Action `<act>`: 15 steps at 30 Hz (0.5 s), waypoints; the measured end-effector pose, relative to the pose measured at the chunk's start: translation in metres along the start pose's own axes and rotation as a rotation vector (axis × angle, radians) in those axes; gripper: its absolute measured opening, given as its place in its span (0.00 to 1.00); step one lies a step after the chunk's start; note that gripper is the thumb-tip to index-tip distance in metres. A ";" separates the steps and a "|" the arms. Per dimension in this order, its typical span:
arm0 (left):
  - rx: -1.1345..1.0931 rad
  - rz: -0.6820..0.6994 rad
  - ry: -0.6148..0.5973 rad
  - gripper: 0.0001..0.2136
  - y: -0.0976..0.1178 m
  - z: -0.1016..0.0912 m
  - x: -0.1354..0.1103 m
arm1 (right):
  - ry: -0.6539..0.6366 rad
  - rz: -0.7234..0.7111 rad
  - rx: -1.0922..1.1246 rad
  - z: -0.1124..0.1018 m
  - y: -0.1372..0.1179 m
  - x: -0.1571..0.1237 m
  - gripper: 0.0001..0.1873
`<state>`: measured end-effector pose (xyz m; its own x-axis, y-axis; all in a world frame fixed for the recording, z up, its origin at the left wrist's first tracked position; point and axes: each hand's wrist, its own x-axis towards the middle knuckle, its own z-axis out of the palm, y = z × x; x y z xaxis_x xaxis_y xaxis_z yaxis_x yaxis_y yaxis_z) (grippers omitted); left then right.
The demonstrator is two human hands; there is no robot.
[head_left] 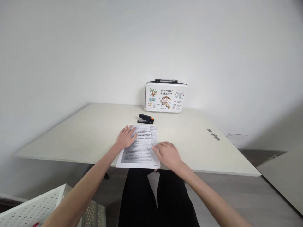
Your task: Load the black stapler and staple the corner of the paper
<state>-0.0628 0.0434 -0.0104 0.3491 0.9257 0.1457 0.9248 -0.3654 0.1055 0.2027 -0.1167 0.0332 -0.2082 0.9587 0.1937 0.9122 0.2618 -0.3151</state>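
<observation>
Printed sheets of paper (pixel 142 148) lie at the table's front edge, and their right side bends a little. My left hand (pixel 126 137) rests flat on their upper left part, fingers stretched out. At the right edge of the paper, my right hand (pixel 168 154) has its fingers curled, with thumb and fingertips closed on that edge. Just behind the paper lies a black stapler (pixel 145 119) with an orange button, which neither hand touches.
A white case (pixel 165 97) with cartoon prints stands at the back against the wall. Several small staple strips (pixel 213 135) lie on the right side of the white table (pixel 94 126). A white perforated basket (pixel 35 205) is below at the left.
</observation>
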 end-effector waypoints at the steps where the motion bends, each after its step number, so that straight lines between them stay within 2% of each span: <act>1: -0.003 0.001 0.000 0.33 0.000 0.001 0.000 | 0.018 0.002 -0.008 -0.002 0.002 0.013 0.26; 3: -0.009 0.004 -0.002 0.33 -0.001 0.002 0.000 | 0.082 -0.004 -0.022 -0.003 0.008 0.046 0.24; 6: -0.015 0.006 -0.013 0.34 -0.002 0.004 -0.001 | 0.144 0.009 -0.032 0.004 0.020 0.100 0.25; 10: -0.012 0.004 -0.001 0.33 -0.003 0.007 -0.002 | 0.135 0.027 -0.016 0.018 0.035 0.166 0.31; 13: 0.000 0.008 0.017 0.32 -0.004 0.009 -0.003 | 0.103 0.043 0.008 0.030 0.042 0.199 0.31; 15: 0.011 0.009 0.021 0.32 -0.004 0.009 -0.004 | 0.090 0.062 0.027 0.037 0.045 0.211 0.27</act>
<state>-0.0670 0.0420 -0.0206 0.3544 0.9200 0.1671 0.9233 -0.3726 0.0932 0.1869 0.1017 0.0259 -0.1182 0.9596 0.2554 0.9124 0.2064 -0.3534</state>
